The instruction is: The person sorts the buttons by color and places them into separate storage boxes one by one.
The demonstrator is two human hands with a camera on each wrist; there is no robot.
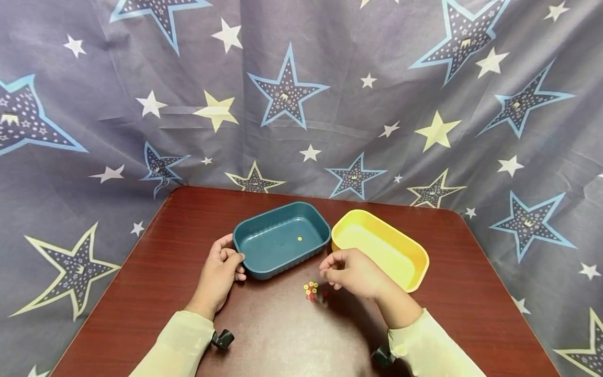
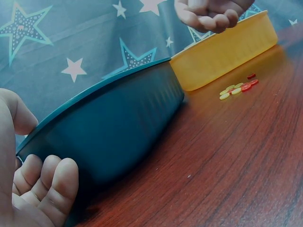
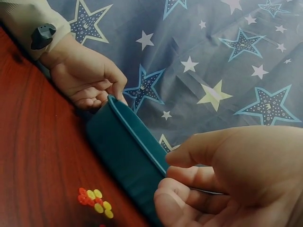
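Observation:
My left hand (image 1: 221, 269) holds the left end of a dark teal plastic tub (image 1: 278, 264), thumb at the rim and fingers against the outer wall. Inside the tub lies one small yellow button (image 1: 299, 239). My right hand (image 1: 355, 275) hovers between the teal tub and a yellow tub (image 1: 416, 251), its fingers loosely bent. In the right wrist view its thumb and fingertips (image 3: 165, 201) show with nothing visible between them. A little pile of red and yellow buttons (image 1: 311, 289) lies on the table just in front of the right hand.
The brown wooden table (image 1: 264, 335) ends at the back against a grey star-print cloth (image 1: 330, 131). The two tubs stand side by side, near ends close together. Black wrist cameras (image 1: 223, 339) hang below both sleeves.

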